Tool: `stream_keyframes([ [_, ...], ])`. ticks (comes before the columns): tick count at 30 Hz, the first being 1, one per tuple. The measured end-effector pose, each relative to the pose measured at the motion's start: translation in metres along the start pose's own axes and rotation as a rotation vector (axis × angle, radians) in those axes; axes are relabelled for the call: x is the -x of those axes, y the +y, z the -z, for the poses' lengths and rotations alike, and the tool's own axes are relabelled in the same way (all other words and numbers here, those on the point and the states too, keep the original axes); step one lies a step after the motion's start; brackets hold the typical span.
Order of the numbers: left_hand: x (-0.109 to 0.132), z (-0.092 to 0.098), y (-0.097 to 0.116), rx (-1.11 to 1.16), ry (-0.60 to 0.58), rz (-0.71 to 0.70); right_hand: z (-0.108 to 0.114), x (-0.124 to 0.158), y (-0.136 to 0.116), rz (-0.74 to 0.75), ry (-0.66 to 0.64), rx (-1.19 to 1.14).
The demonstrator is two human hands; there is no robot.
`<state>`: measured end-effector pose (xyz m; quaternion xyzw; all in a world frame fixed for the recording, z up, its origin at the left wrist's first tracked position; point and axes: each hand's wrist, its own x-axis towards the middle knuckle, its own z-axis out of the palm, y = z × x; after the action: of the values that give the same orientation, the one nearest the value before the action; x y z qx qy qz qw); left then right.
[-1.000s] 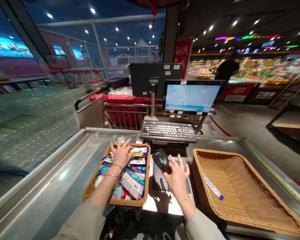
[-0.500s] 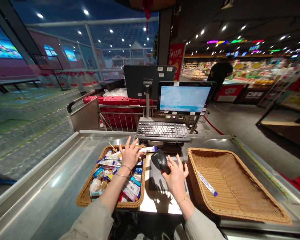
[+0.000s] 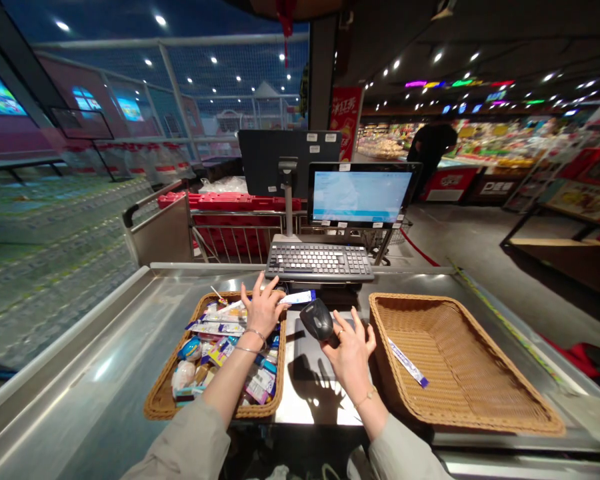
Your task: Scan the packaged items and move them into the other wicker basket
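Observation:
My left hand (image 3: 264, 308) is over the far right rim of the left wicker basket (image 3: 153, 399), pinching a slim white stick packet with purple ends (image 3: 299, 297). The packet points right, toward the scanner. Its other end is hidden by my fingers. My right hand (image 3: 351, 350) grips a black handheld barcode scanner (image 3: 317, 319), with several fingers spread away from it. Its head faces left toward the packet; the handle is mostly hidden in my palm. Below my left hand, the basket holds stick packets, a lollipop (image 3: 217, 294), a blue round item (image 3: 190, 349) and small boxes (image 3: 261, 383).
On the right, a wicker basket (image 3: 473, 360) contains one similar stick packet (image 3: 408, 363). A keyboard (image 3: 320, 261) and a lit monitor (image 3: 363, 195) stand beyond my hands. The metal counter (image 3: 100, 360) has a raised edge. A person in dark clothes (image 3: 430, 150) stands far back.
The view has swung slightly right. Both hands have shifted a little right relative to the baskets, with the packet and scanner still held.

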<state>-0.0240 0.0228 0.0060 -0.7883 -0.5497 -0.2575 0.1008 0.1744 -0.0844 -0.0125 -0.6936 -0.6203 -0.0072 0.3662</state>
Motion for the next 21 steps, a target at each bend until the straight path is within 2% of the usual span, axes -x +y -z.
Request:
stream_keyframes([
  [21, -0.0018, -0.0057, 0.005, 0.021, 0.007, 0.02, 0.0093, 0.0032, 0.0017, -0.008, -0.077, -0.021],
])
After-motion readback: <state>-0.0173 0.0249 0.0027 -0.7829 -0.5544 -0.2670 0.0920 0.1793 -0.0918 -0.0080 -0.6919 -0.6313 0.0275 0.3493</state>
